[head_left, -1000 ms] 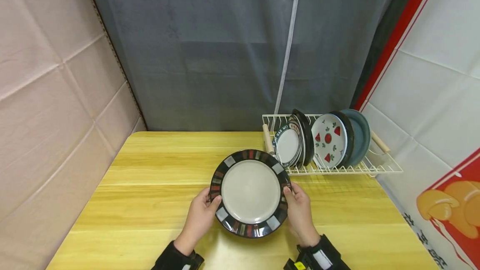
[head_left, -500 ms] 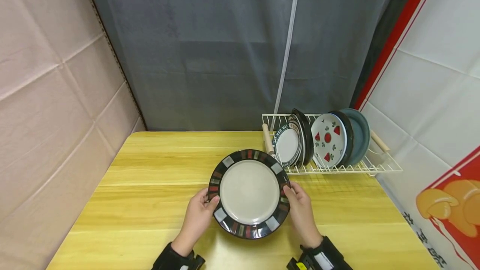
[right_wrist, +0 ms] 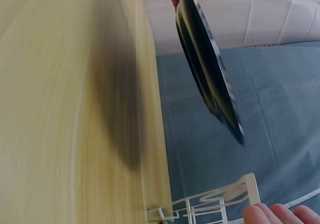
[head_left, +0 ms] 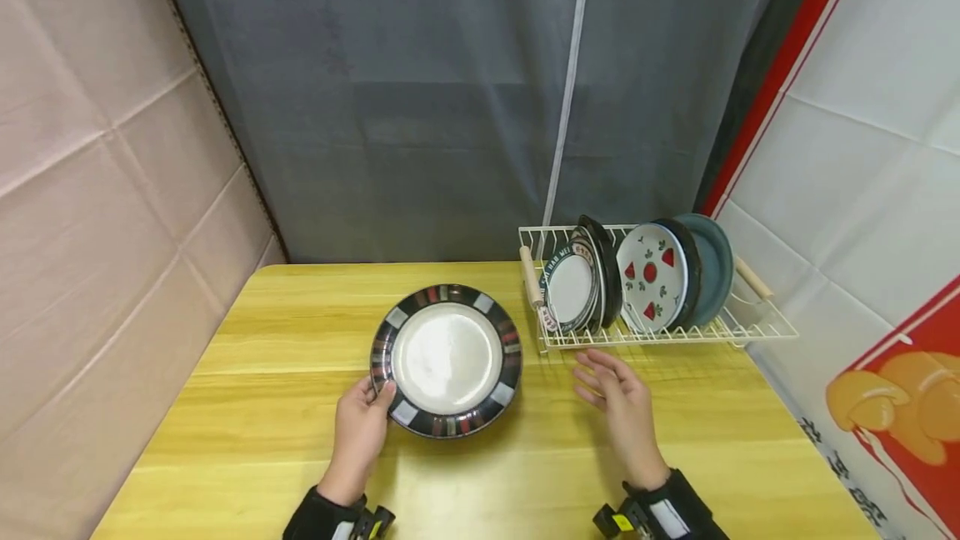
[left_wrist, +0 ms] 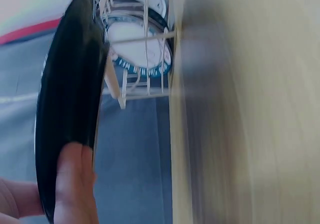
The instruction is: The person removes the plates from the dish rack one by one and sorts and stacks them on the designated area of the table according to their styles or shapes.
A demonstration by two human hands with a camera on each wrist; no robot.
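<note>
My left hand (head_left: 362, 432) pinches the left rim of a large round plate (head_left: 447, 361), thumb on top and fingers beneath. The plate has a cream centre and a dark rim patterned with grey and reddish blocks. Both wrist views show it raised off the table and tilted, its dark underside (left_wrist: 70, 84) facing the left wrist camera. My right hand (head_left: 618, 407) is off the plate, fingers loosely extended with nothing in them, just in front of the dish rack (head_left: 667, 342). Only its fingertips (right_wrist: 282, 214) appear in the right wrist view.
Several plates stand on edge in the white wire rack at the back right: a green-lettered plate (head_left: 570, 288), a strawberry-patterned plate (head_left: 651, 277), black ones and a blue-grey plate (head_left: 716, 269). The wooden table (head_left: 285, 407) meets a grey curtain (head_left: 375, 148) behind.
My right hand has let go of the plate's right rim and moved a little right. My left hand has carried the plate left and slightly away from me.
</note>
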